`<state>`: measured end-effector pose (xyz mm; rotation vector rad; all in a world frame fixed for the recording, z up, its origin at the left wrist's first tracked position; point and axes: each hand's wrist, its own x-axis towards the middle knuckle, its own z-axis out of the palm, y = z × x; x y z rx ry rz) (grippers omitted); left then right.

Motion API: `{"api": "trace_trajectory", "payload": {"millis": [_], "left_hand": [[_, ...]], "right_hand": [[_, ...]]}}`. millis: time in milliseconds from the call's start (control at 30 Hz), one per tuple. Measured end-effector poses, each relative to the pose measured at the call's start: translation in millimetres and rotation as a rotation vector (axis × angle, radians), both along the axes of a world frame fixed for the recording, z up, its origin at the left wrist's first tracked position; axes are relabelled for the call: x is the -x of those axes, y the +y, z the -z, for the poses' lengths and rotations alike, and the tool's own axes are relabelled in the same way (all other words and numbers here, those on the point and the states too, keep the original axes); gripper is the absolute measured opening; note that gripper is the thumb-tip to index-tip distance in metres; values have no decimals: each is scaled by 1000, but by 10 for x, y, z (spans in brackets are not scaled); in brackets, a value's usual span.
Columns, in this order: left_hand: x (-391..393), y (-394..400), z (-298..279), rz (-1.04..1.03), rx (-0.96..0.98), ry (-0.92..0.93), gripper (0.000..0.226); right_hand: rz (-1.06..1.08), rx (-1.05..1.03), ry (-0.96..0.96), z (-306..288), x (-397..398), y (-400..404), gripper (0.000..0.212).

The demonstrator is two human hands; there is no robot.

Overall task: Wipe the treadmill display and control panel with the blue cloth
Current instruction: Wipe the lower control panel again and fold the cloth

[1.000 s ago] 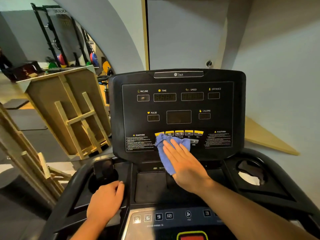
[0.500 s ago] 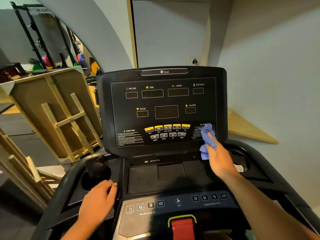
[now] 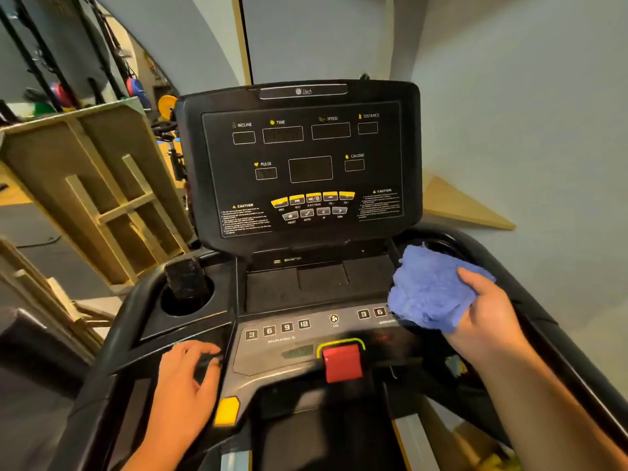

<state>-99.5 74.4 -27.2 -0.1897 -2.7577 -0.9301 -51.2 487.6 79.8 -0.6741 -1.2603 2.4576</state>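
Note:
The black treadmill display stands upright ahead, its readout windows dark, with yellow and grey buttons along its lower part. Below it lies the grey control panel with numbered keys and a red stop tab. My right hand grips the bunched blue cloth off the display, over the panel's right end beside the right cup holder. My left hand rests on the left edge of the console, fingers curled over the black trim.
A dark object stands in the left cup holder. A wooden box frame and slats stand to the left, with a weight rack behind. A grey wall runs close on the right, with a wooden wedge.
My right hand has pulled the cloth down off the display's lower right corner to the console's right side. The view has tilted down, showing more of the control panel.

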Motion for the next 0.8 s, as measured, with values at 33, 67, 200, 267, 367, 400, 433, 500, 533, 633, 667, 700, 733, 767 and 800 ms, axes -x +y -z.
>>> {"api": "trace_trajectory", "payload": {"millis": [33, 67, 200, 267, 367, 400, 433, 500, 533, 633, 667, 700, 733, 767, 800], "left_hand": [[-54, 37, 11, -22, -21, -25, 27], [-88, 63, 32, -49, -48, -61, 24], [-150, 95, 97, -153, -67, -171, 23], [-185, 85, 109, -209, -32, -244, 28], [-252, 87, 85, -280, -58, -326, 34], [-264, 98, 61, -280, -55, -347, 35], [-271, 114, 26, -275, -51, -366, 36], [-283, 142, -28, -277, -50, -389, 38], [-293, 155, -54, -284, -47, -394, 40], [-301, 165, -75, -282, -34, -404, 40], [-292, 164, -72, -279, -30, -406, 39], [-278, 152, -54, -276, -29, -408, 38], [-270, 146, -46, -275, -26, -410, 38], [-268, 141, -40, -274, -20, -409, 38], [-270, 137, -35, -278, -16, -411, 38]], "right_hand": [[-16, 53, -20, 2, -49, 5, 10], [-15, 76, -48, 24, -92, 46, 10], [126, -55, -93, 94, -244, 253, 17], [242, -305, -137, 132, -294, 326, 35], [222, -798, -95, 302, -225, 254, 39], [136, -1077, -83, 385, -180, 177, 44], [16, -1320, -99, 465, -127, 58, 50], [-164, -1703, -206, 789, -28, -153, 55], [-216, -1796, -267, 953, -8, -258, 60], [-206, -1939, -354, 1138, 6, -614, 68], [-206, -1981, -336, 1129, 32, -743, 71], [-234, -2030, -278, 1128, 62, -880, 72], [-275, -2064, -185, 1105, 95, -1032, 73], [-342, -2092, -73, 1107, 120, -1175, 74], [-423, -2122, 36, 1123, 127, -1291, 74]]}}
